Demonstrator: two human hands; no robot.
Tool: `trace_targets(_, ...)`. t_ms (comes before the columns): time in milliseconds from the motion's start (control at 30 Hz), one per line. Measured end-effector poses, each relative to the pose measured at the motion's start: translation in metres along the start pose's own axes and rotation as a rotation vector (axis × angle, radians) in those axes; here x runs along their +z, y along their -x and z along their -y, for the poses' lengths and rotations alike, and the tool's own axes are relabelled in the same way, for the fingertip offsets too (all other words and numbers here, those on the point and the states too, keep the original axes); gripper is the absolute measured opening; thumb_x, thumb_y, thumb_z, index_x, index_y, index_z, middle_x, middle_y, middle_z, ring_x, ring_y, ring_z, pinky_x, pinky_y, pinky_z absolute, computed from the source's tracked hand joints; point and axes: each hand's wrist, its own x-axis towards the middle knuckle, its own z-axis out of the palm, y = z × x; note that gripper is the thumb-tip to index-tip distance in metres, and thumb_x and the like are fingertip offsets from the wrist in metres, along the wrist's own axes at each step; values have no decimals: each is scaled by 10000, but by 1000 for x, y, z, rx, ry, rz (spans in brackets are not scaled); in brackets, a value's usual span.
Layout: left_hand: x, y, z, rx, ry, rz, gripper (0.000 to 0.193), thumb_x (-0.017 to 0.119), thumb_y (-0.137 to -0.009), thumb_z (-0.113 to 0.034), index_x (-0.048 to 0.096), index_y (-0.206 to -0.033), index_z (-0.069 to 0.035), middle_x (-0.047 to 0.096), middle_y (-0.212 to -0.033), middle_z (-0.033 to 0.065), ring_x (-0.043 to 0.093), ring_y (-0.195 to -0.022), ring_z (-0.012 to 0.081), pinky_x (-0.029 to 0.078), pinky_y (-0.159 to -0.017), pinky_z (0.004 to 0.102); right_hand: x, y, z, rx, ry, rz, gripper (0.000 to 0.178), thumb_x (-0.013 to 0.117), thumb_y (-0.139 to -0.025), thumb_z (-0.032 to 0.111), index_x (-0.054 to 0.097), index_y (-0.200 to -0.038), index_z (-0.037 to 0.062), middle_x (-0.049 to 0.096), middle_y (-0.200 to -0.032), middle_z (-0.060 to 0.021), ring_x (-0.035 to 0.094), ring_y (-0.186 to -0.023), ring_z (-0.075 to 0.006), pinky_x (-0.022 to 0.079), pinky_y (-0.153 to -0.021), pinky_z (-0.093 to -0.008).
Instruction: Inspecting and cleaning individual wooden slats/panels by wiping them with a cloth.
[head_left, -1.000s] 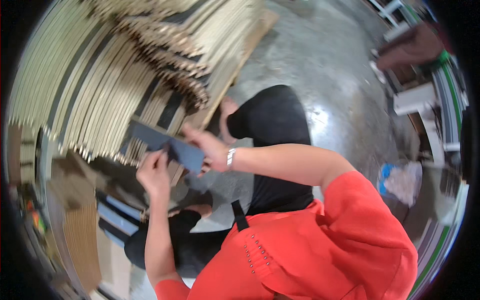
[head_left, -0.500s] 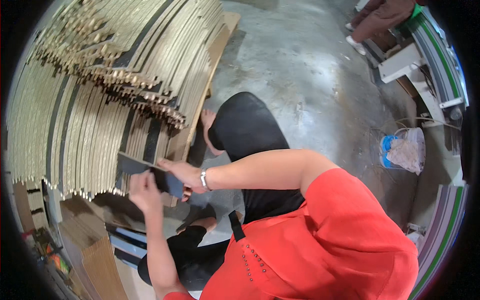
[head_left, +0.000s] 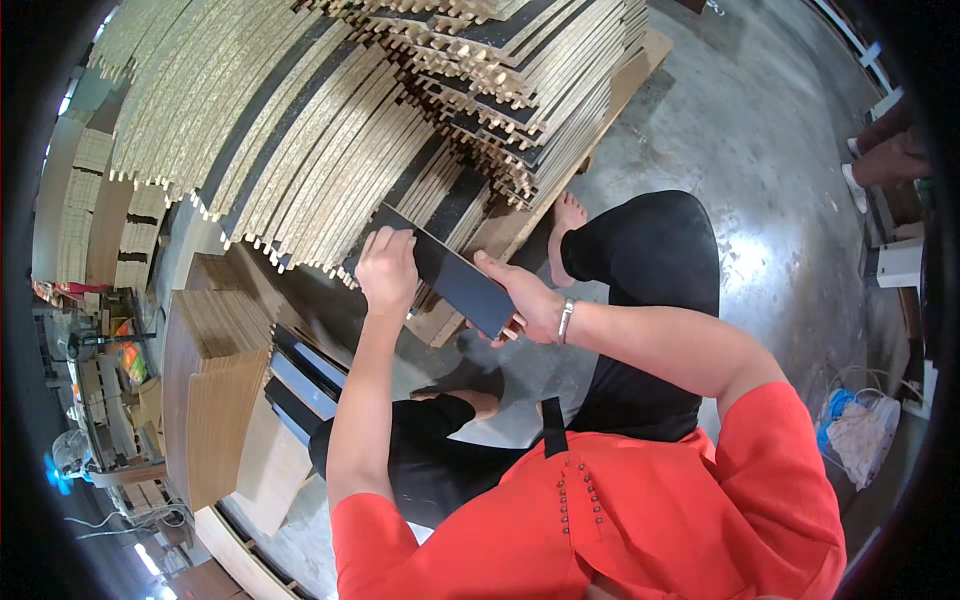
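Observation:
A narrow dark-faced board [head_left: 458, 280] lies slantwise between my hands, in front of a big stack of particle boards [head_left: 290, 130]. My right hand [head_left: 530, 303] grips its near right end, thumb on top and fingers underneath. Pale wooden dowels show by those fingers. At the board's far left end is my left hand [head_left: 387, 270], its fingers curled together against the edge. Whatever they pinch, if anything, is hidden. Short wooden dowels stick out in rows from the ends of the stacked boards.
The stack rests on a wooden pallet [head_left: 520, 225]. Brown panels [head_left: 225, 390] and blue-and-black strips [head_left: 305, 375] stand at the left. A bucket with cloth [head_left: 860, 435] is on the concrete floor at the right. Another person's legs [head_left: 890, 160] show at far right.
The view has swung left, so the stack and my hands sit further right in it. The board's dark face now shows more fully, and my hands are further apart along it.

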Motion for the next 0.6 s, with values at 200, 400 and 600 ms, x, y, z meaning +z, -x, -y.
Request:
trace_targets(200, 4, -3, 53, -660, -19, 42, 69, 695, -777, -131, 698, -821, -77, 646, -738, 129, 626, -688, 335, 492, -645, 415, 8, 4, 2, -13, 6, 67, 404, 478, -968, 471, 550, -1034, 78, 627, -732, -91, 613, -541, -214, 484, -445, -331)
trace_targets(400, -22, 35, 13, -861, 832, 10, 78, 640, -847, 19, 699, -895, 1, 622, -806, -28, 535, -693, 63, 418, -610, 216, -12, -18, -21, -78, 238, 16, 180, 635, -848, 66, 599, -1015, 11, 668, -790, -106, 639, -597, -189, 460, -441, -301)
trace_targets(600, -64, 59, -6, -1034, 1335, -255, 108, 607, -884, 27, 672, -935, -42, 647, -858, 31, 603, -746, 122, 495, -683, 264, -12, -16, -30, -52, 473, 42, 257, 668, -779, -15, 639, -1033, 8, 673, -824, -55, 618, -640, -121, 431, -461, -256)
